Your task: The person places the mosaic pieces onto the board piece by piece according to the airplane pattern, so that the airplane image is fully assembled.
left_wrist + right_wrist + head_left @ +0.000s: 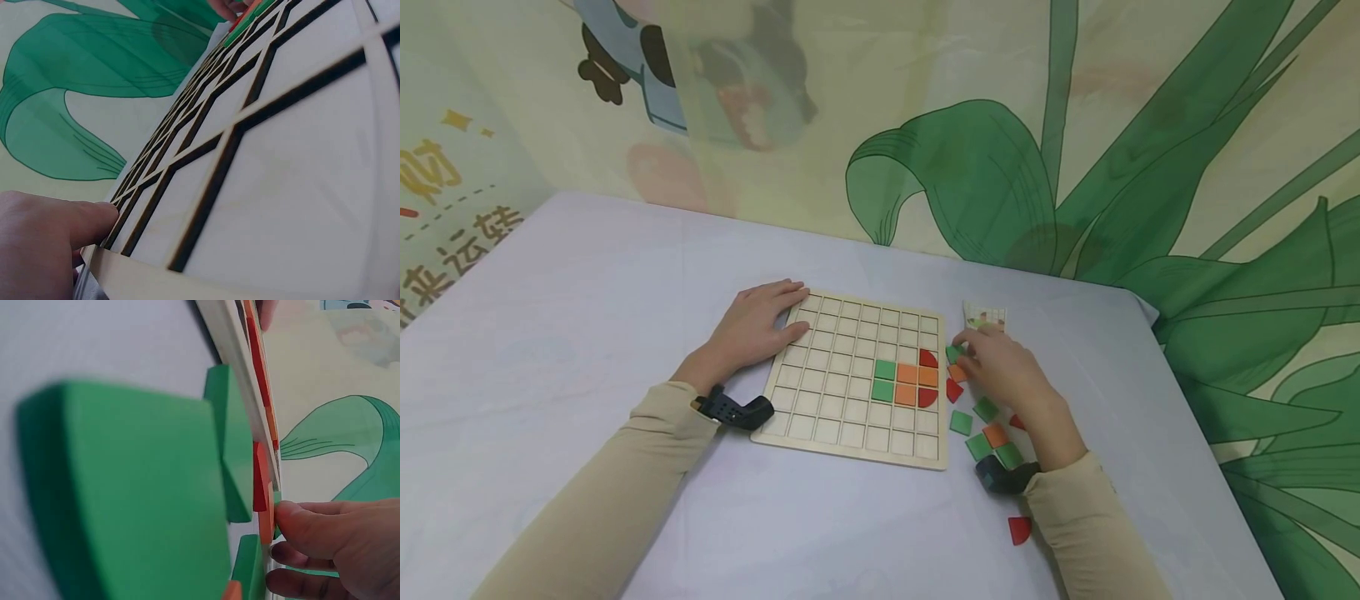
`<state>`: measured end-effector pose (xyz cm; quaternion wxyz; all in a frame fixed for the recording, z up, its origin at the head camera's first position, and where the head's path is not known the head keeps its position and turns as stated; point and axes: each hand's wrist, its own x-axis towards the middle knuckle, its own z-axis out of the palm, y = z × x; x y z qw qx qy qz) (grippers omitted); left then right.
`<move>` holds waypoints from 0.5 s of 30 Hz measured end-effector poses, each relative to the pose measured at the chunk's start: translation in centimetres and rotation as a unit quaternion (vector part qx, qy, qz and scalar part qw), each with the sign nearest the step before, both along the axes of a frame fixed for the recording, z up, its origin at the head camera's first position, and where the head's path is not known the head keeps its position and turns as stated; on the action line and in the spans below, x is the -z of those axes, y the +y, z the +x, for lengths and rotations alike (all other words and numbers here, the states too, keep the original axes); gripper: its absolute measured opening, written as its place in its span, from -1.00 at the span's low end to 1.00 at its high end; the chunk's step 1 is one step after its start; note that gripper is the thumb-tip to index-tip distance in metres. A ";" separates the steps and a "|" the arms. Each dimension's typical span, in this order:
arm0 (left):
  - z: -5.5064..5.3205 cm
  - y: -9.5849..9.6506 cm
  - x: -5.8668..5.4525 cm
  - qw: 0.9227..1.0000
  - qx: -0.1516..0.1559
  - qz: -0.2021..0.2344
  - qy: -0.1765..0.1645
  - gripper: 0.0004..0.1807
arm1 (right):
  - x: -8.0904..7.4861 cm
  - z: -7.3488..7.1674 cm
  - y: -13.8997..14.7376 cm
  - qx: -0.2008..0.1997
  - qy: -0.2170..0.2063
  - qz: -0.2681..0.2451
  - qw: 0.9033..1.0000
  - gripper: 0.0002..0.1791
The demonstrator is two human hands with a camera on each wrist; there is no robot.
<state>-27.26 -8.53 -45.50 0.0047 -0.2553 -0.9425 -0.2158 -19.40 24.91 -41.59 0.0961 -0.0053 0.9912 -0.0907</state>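
Note:
My left hand (765, 321) rests at the left far corner of a wooden grid board (842, 417), its fingers extended along the edge and the thumb (94, 222) on the board. Beyond the board's right edge, my right hand (1003, 362) pinches a green square tile (955, 353) between thumb and index finger; the fingers partly hide it. An orange tile (957, 372) and a red quarter-circle tile (954, 390) lie just below that hand. Set in the board are green tiles (883, 381), orange tiles (906, 384) and red quarter-circle tiles (928, 397).
Loose green tiles (961, 422), an orange tile (996, 434) and a red piece (1019, 530) lie right of the board, some under my right wrist. A small pattern card (985, 313) lies behind the right hand. A patterned cloth backdrop (970, 175) rises behind the white table (625, 283).

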 end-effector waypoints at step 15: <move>-0.1 0.0 0.1 1.000 0.001 0.002 0.001 -0.33 | 0.2 -0.2 0.0 0.016 0.006 -0.028 0.999 -0.67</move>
